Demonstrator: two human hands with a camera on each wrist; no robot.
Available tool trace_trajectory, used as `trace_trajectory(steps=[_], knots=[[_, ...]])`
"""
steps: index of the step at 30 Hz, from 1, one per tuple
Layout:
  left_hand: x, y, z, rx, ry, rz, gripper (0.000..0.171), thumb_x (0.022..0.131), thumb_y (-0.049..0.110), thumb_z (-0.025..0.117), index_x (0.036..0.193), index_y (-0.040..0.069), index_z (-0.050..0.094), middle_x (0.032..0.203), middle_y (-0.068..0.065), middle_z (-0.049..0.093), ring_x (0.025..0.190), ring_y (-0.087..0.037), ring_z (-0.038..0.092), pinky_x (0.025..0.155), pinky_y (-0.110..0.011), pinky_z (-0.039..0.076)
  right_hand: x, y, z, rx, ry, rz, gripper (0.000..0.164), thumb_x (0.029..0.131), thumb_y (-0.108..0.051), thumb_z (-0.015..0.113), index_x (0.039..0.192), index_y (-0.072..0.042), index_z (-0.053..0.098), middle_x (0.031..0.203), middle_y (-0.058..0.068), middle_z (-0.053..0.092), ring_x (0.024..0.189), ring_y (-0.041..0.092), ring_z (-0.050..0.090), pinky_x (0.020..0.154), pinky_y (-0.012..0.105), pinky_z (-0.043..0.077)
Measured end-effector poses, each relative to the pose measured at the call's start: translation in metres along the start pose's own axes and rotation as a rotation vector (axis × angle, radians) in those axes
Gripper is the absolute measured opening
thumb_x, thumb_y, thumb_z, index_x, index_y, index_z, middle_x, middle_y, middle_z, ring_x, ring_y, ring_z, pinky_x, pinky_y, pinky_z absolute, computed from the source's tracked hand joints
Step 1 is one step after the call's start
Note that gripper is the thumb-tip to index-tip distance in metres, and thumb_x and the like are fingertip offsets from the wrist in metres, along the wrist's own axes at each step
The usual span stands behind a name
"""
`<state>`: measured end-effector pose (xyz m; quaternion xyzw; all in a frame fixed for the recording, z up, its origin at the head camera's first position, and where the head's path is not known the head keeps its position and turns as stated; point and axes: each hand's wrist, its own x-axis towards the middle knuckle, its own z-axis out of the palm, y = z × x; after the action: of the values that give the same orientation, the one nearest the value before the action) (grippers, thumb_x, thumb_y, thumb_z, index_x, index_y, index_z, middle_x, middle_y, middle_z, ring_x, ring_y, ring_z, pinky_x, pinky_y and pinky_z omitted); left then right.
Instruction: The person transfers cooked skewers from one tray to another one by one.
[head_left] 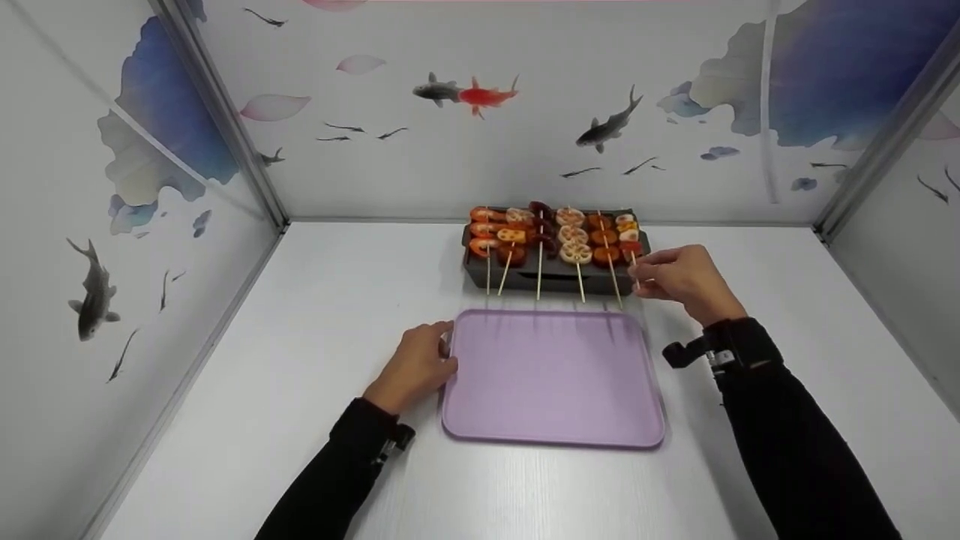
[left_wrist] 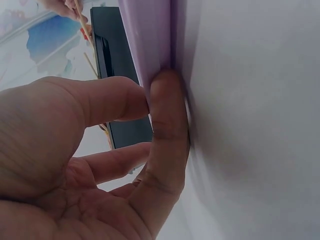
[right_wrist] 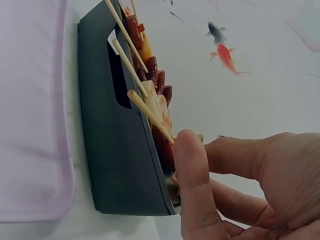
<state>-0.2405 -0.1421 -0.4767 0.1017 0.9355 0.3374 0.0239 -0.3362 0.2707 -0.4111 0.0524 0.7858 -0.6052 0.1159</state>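
Note:
My left hand (head_left: 416,364) pinches the left edge of a lilac tray (head_left: 555,382), which lies flat on the white table. In the left wrist view, the thumb lies along the tray rim (left_wrist: 145,35) with a finger against its underside. Behind the tray stands a dark grey tabletop grill (head_left: 523,283) with several food skewers across it, sticks pointing toward me. At the grill's right end, my right hand (head_left: 686,281) pinches the stick of the rightmost skewer (head_left: 629,235), which carries white, yellow and red pieces. The right wrist view shows that stick mostly hidden by the fingers.
Lotus-root skewer (head_left: 574,235), shrimp skewer (head_left: 485,230) and other skewers lie side by side on the grill, their sticks overhanging its front. A white back wall (head_left: 495,165) with painted fish rises close behind, and side walls enclose the table (head_left: 337,300).

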Motion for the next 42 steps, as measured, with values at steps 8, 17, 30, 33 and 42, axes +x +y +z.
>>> trace_trajectory(steps=[8,17,30,33,42], knots=[[0.0,0.0,0.0,-0.026,-0.018,-0.023,0.06,0.089,0.008,0.066,0.146,-0.004,0.05,0.081,-0.003,0.064,0.062,-0.012,0.059,0.054,-0.027,0.05,-0.002,0.0,0.001,0.029,0.002,-0.017,0.043,0.095,-0.014,0.073,0.129,0.009,0.062,0.13,0.026,0.059,0.081,0.014,0.074,0.082,0.029,0.059],[-0.002,-0.005,0.001,-0.068,-0.01,0.004,0.06,0.088,0.006,0.064,0.146,-0.005,0.049,0.077,-0.003,0.063,0.056,-0.01,0.057,0.051,-0.027,0.048,-0.001,0.004,0.004,0.082,-0.005,-0.045,0.045,0.094,-0.012,0.073,0.131,0.009,0.06,0.128,0.02,0.056,0.08,0.014,0.073,0.083,0.03,0.059],[-0.001,-0.005,0.001,-0.116,-0.062,-0.059,0.064,0.09,0.007,0.064,0.151,-0.001,0.044,0.077,-0.003,0.066,0.056,-0.012,0.062,0.05,-0.029,0.052,-0.007,0.01,0.006,0.09,0.019,-0.074,0.048,0.094,-0.011,0.074,0.134,0.01,0.057,0.12,0.019,0.061,0.079,0.015,0.074,0.081,0.031,0.06],[0.001,-0.006,0.001,-0.128,-0.073,-0.074,0.065,0.09,0.006,0.063,0.152,0.0,0.044,0.077,-0.003,0.066,0.056,-0.013,0.063,0.05,-0.029,0.053,-0.011,0.011,0.006,0.091,0.018,-0.091,0.049,0.094,-0.011,0.074,0.135,0.01,0.057,0.12,0.019,0.061,0.081,0.016,0.074,0.081,0.031,0.06],[-0.001,-0.005,-0.002,-0.14,-0.102,-0.083,0.065,0.09,0.007,0.062,0.152,0.001,0.043,0.078,-0.004,0.068,0.055,-0.014,0.065,0.051,-0.029,0.052,-0.031,0.015,0.011,0.072,0.029,-0.137,0.047,0.094,-0.012,0.074,0.133,0.009,0.058,0.117,0.02,0.064,0.084,0.018,0.074,0.081,0.032,0.06]])
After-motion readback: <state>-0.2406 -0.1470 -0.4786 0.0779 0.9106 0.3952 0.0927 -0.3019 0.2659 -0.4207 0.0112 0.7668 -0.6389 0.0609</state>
